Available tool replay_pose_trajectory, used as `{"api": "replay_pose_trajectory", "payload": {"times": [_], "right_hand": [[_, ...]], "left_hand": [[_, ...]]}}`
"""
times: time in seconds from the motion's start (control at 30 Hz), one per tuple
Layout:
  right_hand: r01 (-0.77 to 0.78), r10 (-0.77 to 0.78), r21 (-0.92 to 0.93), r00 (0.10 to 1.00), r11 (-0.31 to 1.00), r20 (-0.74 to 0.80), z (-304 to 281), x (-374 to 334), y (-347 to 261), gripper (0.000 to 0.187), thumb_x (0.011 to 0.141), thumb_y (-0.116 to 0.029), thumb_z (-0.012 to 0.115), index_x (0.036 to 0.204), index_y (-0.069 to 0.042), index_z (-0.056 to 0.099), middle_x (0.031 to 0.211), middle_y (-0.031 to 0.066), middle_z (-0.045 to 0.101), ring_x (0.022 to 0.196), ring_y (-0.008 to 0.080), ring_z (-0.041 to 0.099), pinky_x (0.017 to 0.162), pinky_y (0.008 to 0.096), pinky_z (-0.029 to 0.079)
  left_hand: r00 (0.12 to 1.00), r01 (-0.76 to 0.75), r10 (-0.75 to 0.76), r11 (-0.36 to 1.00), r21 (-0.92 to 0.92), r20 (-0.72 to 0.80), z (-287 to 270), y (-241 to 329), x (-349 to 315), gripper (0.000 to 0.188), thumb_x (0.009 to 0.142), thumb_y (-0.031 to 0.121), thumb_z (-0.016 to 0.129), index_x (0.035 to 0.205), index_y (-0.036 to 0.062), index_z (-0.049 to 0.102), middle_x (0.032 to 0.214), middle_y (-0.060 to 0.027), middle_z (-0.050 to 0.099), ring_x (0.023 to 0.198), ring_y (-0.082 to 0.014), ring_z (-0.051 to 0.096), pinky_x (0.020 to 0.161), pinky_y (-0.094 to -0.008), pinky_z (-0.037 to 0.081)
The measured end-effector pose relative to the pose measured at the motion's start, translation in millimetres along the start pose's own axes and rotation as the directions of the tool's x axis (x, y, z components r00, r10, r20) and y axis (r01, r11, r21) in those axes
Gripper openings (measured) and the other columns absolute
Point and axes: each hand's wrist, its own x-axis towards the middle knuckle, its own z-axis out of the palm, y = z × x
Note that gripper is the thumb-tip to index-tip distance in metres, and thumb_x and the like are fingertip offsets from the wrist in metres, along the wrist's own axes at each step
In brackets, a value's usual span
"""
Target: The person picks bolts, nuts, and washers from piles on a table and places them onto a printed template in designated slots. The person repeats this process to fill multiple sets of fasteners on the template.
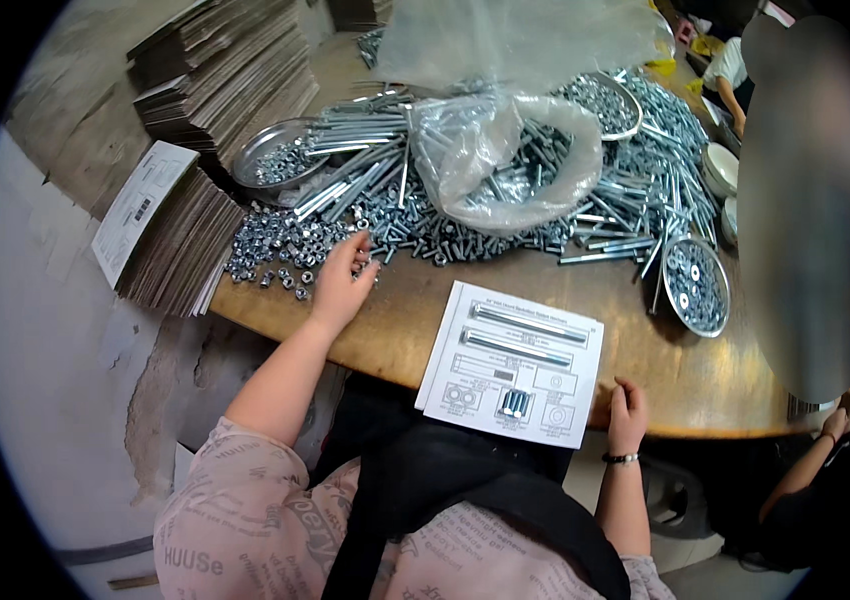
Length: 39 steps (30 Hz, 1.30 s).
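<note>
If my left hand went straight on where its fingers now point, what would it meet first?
Probably the heap of small bolts and nuts just past your left hand; whether they already touch is unclear.

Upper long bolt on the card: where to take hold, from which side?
Probably mid-shank, from above. The upper bolt lies flat on the card, long and straight, so a hold near its middle should balance best. Pinch across the shank, one contact on the far side, the other in the gap before the lower bolt, which lies roughly parallel.
</note>
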Motion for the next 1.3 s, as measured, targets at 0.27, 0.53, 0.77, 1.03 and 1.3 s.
{"api": "replay_pose_trajectory", "payload": {"times": [0.27, 0.53, 0.77, 1.03, 1.3], "right_hand": [[-0.007, 0.006, -0.056, 1.000, 0.998, -0.022, 2, 2, -6, 0.014, 0.083, -0.007, 0.054, 0.092, -0.001, 0.061, 0.081, 0.0066, 0.059, 0.075, 0.0148, 0.055, 0.069, 0.0257, 0.043], [0.168, -0.181, -0.163, 0.981, 0.972, -0.070, 7, 0, -17, 0.011, 0.081, -0.005, 0.054, 0.090, -0.002, 0.061, 0.080, 0.0072, 0.058, 0.074, 0.0168, 0.055, 0.068, 0.0269, 0.043], [0.250, -0.272, -0.244, 0.960, 0.937, -0.059, 8, 0, -14, 0.009, 0.081, -0.003, 0.054, 0.087, -0.002, 0.061, 0.081, 0.0095, 0.059, 0.077, 0.0212, 0.056, 0.070, 0.0289, 0.044], [0.157, -0.164, -0.182, 0.986, 0.971, -0.021, 4, -3, -13, 0.012, 0.083, -0.004, 0.052, 0.092, -0.001, 0.059, 0.085, 0.0078, 0.058, 0.079, 0.0175, 0.055, 0.072, 0.0272, 0.043], [0.194, -0.200, -0.207, 0.980, 0.959, -0.009, 6, 1, -8, 0.012, 0.084, -0.005, 0.052, 0.092, 0.000, 0.059, 0.085, 0.0079, 0.058, 0.079, 0.0173, 0.055, 0.071, 0.0267, 0.042]], "left_hand": [[0.934, -0.354, 0.245, 0.743, 0.568, 0.261, 33, 10, 41, 0.036, 0.072, 0.015, 0.064, 0.106, 0.0051, 0.056, 0.109, -0.0128, 0.053, 0.101, -0.0269, 0.051, 0.088, -0.0371, 0.040], [0.936, -0.350, 0.243, 0.709, 0.612, 0.254, 46, 4, 40, 0.039, 0.070, 0.013, 0.066, 0.108, 0.0069, 0.055, 0.111, -0.0108, 0.052, 0.104, -0.0290, 0.048, 0.089, -0.0377, 0.040], [0.883, -0.467, 0.360, 0.743, 0.480, 0.302, 33, 0, 18, 0.028, 0.070, 0.005, 0.061, 0.098, 0.0070, 0.060, 0.103, -0.0104, 0.056, 0.099, -0.0283, 0.052, 0.085, -0.0363, 0.043], [0.999, 0.051, -0.050, 0.949, 0.312, -0.012, -30, -4, -22, 0.029, 0.070, 0.009, 0.064, 0.099, 0.0076, 0.058, 0.094, -0.0089, 0.058, 0.090, -0.0265, 0.055, 0.077, -0.0367, 0.044], [0.975, 0.043, -0.155, 0.839, 0.543, 0.162, -57, -17, -33, 0.017, 0.070, 0.013, 0.065, 0.085, 0.0051, 0.059, 0.085, -0.0088, 0.058, 0.081, -0.0276, 0.055, 0.069, -0.0361, 0.045]]}}
